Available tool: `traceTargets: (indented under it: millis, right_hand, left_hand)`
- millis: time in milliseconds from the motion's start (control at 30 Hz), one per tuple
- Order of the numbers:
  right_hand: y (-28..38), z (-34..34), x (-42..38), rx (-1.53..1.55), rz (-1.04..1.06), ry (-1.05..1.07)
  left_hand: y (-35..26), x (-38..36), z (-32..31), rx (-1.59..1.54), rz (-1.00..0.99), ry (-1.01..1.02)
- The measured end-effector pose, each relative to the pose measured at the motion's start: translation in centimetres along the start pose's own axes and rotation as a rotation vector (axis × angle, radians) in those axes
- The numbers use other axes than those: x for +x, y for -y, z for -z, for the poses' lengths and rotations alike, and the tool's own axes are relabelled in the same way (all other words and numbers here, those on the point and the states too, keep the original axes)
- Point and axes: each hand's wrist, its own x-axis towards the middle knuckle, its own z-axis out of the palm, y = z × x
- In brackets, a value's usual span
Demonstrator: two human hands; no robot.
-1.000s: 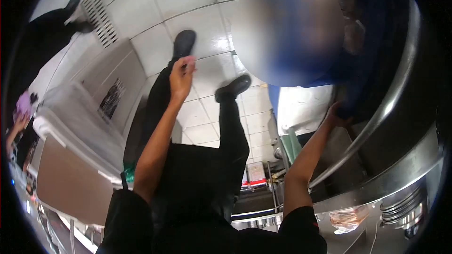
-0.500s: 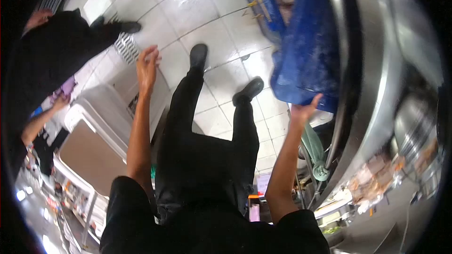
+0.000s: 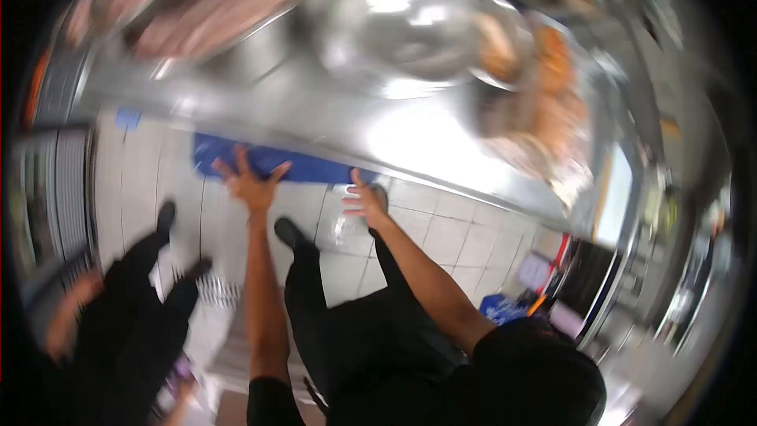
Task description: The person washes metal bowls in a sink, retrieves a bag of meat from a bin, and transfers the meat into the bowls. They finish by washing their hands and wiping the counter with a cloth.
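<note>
A blue plastic tub (image 3: 315, 169) shows as a long strip below the edge of a steel counter (image 3: 260, 114), most of it hidden under the counter. My left hand (image 3: 251, 183) is at the tub's near side, fingers spread wide and overlapping the blue in this view. At the tub's right end is my right hand (image 3: 367, 202), its fingers apart and stretched toward the counter, with nothing in them. My black shoes stand on the tiles just this side of the tub.
On the counter are a large steel bowl (image 3: 394, 24), blurred pink meat (image 3: 229, 8), a smaller bowl (image 3: 505, 47) with food and orange-brown food in plastic (image 3: 556, 114). A person in black (image 3: 142, 300) stands at left, near a floor drain grate (image 3: 218, 292).
My view has swung right to face the counter. My right hand has come off the tub's end, and my left hand has moved over to the tub, which now lies mostly under the counter.
</note>
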Motion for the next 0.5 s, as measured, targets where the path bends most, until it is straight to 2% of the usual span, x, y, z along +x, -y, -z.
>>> traceTargets:
  millis: [33, 67, 100, 133, 167, 200, 233, 267, 400, 433, 500]
  right_hand:
    - [0.4, -0.2, 0.1, 0.112, 0.146, -0.066]
    - [-1.6, 0.0, 4.8, 0.139, 0.19, -0.05]
    - [-5.0, 0.5, 11.0, 0.319, 0.189, 0.178]
    - [-4.3, -1.5, 11.0, 0.306, 0.305, 0.09]
    - [-3.5, -3.5, 10.9, 0.284, 0.417, -0.003]
    - [-2.5, -4.5, 10.8, 0.24, 0.475, -0.046]
    - [-1.9, -5.2, 10.5, 0.18, 0.52, -0.063]
    - [-1.0, -5.9, 10.2, 0.132, 0.563, -0.075]
    - [1.0, -6.3, 9.6, -0.126, 0.741, -0.091]
    - [1.2, -5.9, 9.2, -0.205, 0.82, -0.103]
    - [0.8, -3.0, 6.3, -0.444, 1.175, -0.224]
  left_hand:
    - [0.3, 1.4, -0.2, 0.023, 0.057, 0.041]
    - [1.9, 2.7, -1.3, 0.056, 0.073, 0.065]
    - [1.8, 4.6, -1.3, 0.062, 0.114, 0.126]
    - [2.5, 6.2, -1.9, 0.114, 0.145, 0.181]
    - [2.8, 8.4, -2.1, 0.447, 0.238, 0.33]
    - [7.0, 10.3, -5.1, 0.42, 0.27, 0.433]
    - [12.1, 12.4, -8.4, 0.495, 0.219, 0.417]
    - [12.0, 13.6, -7.5, 0.511, 0.179, 0.408]
    - [8.7, 14.6, -4.1, 0.573, -0.182, 0.42]
    - [8.3, 14.6, -3.4, 0.587, -0.265, 0.424]
    - [5.6, 14.0, -1.4, 0.59, -0.392, 0.455]
